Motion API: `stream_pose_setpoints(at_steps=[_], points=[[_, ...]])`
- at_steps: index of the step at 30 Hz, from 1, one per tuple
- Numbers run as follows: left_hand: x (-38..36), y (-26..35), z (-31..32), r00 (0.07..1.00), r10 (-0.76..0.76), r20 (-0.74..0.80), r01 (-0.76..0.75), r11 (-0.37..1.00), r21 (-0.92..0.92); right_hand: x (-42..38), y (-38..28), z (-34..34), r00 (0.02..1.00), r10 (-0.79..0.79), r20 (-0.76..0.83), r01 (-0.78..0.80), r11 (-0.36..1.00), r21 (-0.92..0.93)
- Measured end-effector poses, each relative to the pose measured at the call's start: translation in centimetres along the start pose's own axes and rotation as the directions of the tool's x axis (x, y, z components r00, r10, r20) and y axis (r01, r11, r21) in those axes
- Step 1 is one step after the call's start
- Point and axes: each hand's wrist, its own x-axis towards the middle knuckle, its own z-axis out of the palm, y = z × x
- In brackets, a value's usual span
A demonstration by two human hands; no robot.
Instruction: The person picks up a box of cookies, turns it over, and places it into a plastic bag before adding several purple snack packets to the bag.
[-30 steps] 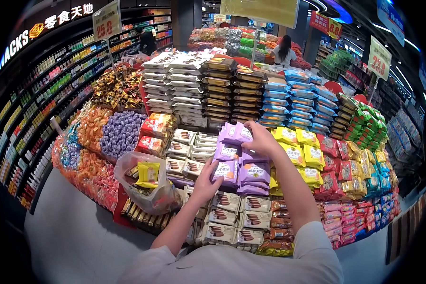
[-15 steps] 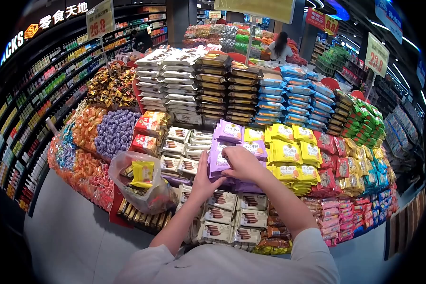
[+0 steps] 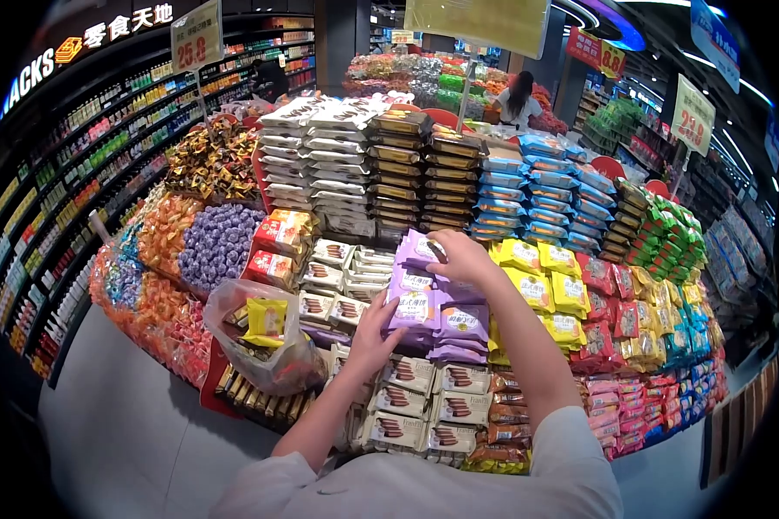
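Stacked purple snack packets [image 3: 415,310] lie in the middle of the display, between white biscuit packs [image 3: 323,274] and yellow packets [image 3: 528,288]. My left hand [image 3: 374,339] rests against the left side of the purple stack, its fingers apart. Farther back, my right hand [image 3: 459,258] reaches over the rear purple packets; its fingers are bent at their top edge, and whether they grip a packet cannot be made out. An open clear plastic bag [image 3: 277,368] with a yellow packet [image 3: 266,320] and other packs inside stands left of my left hand.
Tall stacks of white [image 3: 342,164], brown and blue packs [image 3: 499,195] rise at the back. Wrapped purple candies [image 3: 221,245] lie on the left, red packets [image 3: 597,342] on the right. Price signs stand on poles. A person [image 3: 518,102] is in the background.
My right hand has moved back and to the right, away from my left hand. More of the front purple packets shows between them. The view has shifted slightly.
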Motion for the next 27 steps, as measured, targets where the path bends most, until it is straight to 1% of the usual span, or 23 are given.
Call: stream_pose_setpoints(at_steps=[4, 5, 6, 8, 9, 11, 12, 14, 15, 16, 18, 20, 22, 23, 24, 26, 27], points=[[-0.1, 0.3, -0.5, 1.000, 0.001, -0.015, -0.001, 1.000, 0.005, 1.4, 0.6, 1.5, 0.999, 0.023, 0.037, -0.025, 0.999, 0.035], [0.0, 0.4, -0.5, 1.000, 0.005, 0.008, -0.005, 1.000, -0.005, 1.6, 0.6, 1.8, 0.996, 0.051, 0.072, -0.055, 0.997, 0.054], [0.0, 0.4, -0.6, 0.999, 0.011, 0.031, -0.010, 1.000, -0.015, 1.7, 0.7, 2.0, 0.996, 0.048, 0.073, -0.052, 0.997, 0.055], [0.0, 0.3, -0.5, 0.999, 0.013, 0.035, -0.013, 1.000, -0.014, 1.8, 0.6, 2.2, 0.990, 0.104, 0.095, -0.111, 0.991, 0.068], [0.0, 0.2, -0.5, 0.999, 0.017, 0.041, -0.017, 1.000, -0.014, 1.8, 0.5, 2.1, 0.990, 0.099, 0.096, -0.106, 0.992, 0.067], [0.0, 0.3, -0.5, 1.000, 0.027, 0.013, -0.027, 0.999, -0.027, 1.5, 0.1, 1.2, 0.996, 0.074, -0.040, -0.069, 0.992, 0.109], [0.0, 0.4, -0.5, 0.999, 0.036, -0.007, -0.037, 0.998, -0.042, 1.3, -0.5, 0.7, 0.997, 0.073, -0.036, -0.069, 0.992, 0.107], [0.0, 0.6, -0.5, 1.000, 0.008, 0.006, -0.008, 0.998, -0.055, 0.7, -2.0, -0.1, 0.992, -0.017, -0.127, 0.046, 0.973, 0.225], [0.0, 0.7, -0.4, 1.000, -0.015, 0.018, 0.016, 0.998, -0.066, 0.1, -3.8, -1.4, 0.998, -0.011, -0.056, 0.024, 0.973, 0.229], [-0.1, 0.5, -0.2, 1.000, -0.016, 0.026, 0.018, 0.997, -0.070, -0.1, -3.8, -0.8, 0.995, -0.081, -0.063, 0.092, 0.978, 0.186], [-0.2, -0.1, 0.2, 1.000, -0.013, 0.005, 0.014, 0.997, -0.070, -0.8, -5.4, -1.0, 0.997, -0.064, 0.030, 0.055, 0.972, 0.229], [-0.3, 0.1, 0.3, 1.000, -0.009, 0.003, 0.009, 0.997, -0.072, -1.1, -4.7, 0.6, 0.996, -0.075, 0.045, 0.065, 0.978, 0.196], [-0.3, 1.1, -0.2, 0.999, -0.041, 0.016, 0.042, 0.994, -0.098, -1.6, -4.4, 1.6, 0.989, -0.096, 0.110, 0.102, 0.994, -0.047], [-0.2, 0.9, -0.3, 0.999, -0.038, 0.013, 0.039, 0.995, -0.095, -2.0, -4.4, 2.1, 0.994, -0.091, 0.058, 0.093, 0.995, -0.039], [-0.4, 0.5, -0.3, 1.000, -0.027, 0.010, 0.028, 0.996, -0.083, -2.3, -4.1, 2.4, 0.994, -0.096, 0.057, 0.098, 0.994, -0.039], [-0.6, 0.3, -0.4, 1.000, -0.023, 0.005, 0.023, 0.997, -0.071, -2.8, -3.9, 2.6, 0.986, -0.167, -0.025, 0.162, 0.977, -0.137], [-0.6, 0.3, -0.5, 1.000, -0.021, 0.012, 0.022, 0.998, -0.060, -2.8, -3.9, 2.4, 0.985, -0.170, -0.017, 0.164, 0.970, -0.179]])
